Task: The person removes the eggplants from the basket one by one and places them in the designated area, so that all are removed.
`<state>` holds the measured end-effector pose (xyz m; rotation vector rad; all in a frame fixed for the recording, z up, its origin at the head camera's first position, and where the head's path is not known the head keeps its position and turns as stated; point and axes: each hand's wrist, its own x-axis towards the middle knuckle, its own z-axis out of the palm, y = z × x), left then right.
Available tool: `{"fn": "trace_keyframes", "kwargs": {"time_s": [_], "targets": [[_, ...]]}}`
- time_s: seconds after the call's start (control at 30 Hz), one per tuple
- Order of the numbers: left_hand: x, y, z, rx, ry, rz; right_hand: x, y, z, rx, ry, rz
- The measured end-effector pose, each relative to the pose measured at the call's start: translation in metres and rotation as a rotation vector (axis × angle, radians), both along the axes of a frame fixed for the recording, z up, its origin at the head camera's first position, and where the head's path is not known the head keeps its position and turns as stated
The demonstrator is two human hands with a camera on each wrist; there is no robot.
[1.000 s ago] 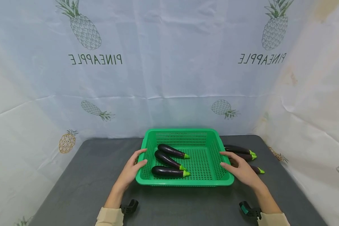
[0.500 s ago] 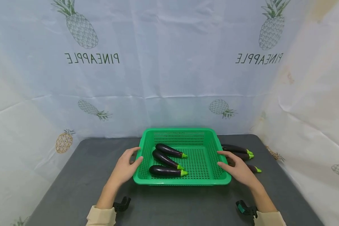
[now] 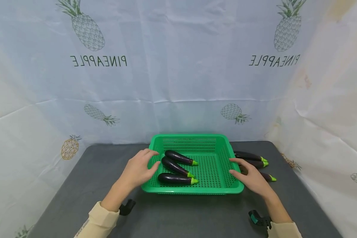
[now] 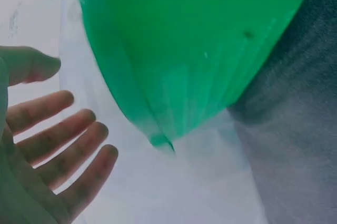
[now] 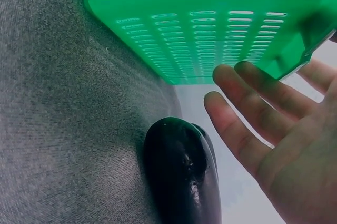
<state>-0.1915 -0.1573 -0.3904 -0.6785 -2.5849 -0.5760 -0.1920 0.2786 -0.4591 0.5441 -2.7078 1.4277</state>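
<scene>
In the head view, three dark eggplants (image 3: 178, 179) with green stems lie in the left half of a green plastic basket (image 3: 193, 191). Over the basket's left rim is my left hand (image 3: 139, 169), thumb and fingers spread, nothing held. The left wrist view shows that hand (image 4: 68, 139) with splayed fingers apart from the basket wall (image 4: 174, 39). At the right rim, my right hand (image 3: 253, 181) rests with thumb and index finger over the edge. In the right wrist view its other fingers (image 5: 245, 95) extend loosely outside the slotted wall.
Three more eggplants (image 3: 248, 156) lie on the dark grey table (image 3: 193, 215) right of the basket, partly hidden by the right hand. One eggplant (image 5: 181, 171) shows close below that hand. A pineapple-print cloth (image 3: 184, 76) hangs behind.
My left hand has come off the basket's left rim and moved right and inward over it, fingers spreading. The right hand, basket and eggplants stay in place; the head view shifts slightly.
</scene>
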Motion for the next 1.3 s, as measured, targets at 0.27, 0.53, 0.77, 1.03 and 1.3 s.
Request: {"fn": "trace_keyframes", "kwargs": {"time_s": [0.27, 0.53, 0.77, 1.03, 1.3], "targets": [[-0.005, 0.024, 0.003, -0.204, -0.043, -0.093, 0.0, -0.001, 0.0, -0.006, -0.001, -0.002], [-0.012, 0.04, 0.021, -0.39, -0.064, -0.15, 0.003, -0.001, 0.001, -0.008, -0.001, -0.001], [-0.033, 0.06, 0.039, -0.48, -0.11, -0.173, 0.004, -0.002, 0.007, -0.023, -0.009, 0.003], [-0.057, 0.081, 0.038, -0.558, -0.149, -0.175, 0.002, -0.004, 0.007, -0.023, -0.013, 0.002], [-0.081, 0.096, 0.027, -0.682, -0.205, -0.154, 0.004, -0.002, 0.007, -0.03, -0.013, 0.002]]}}
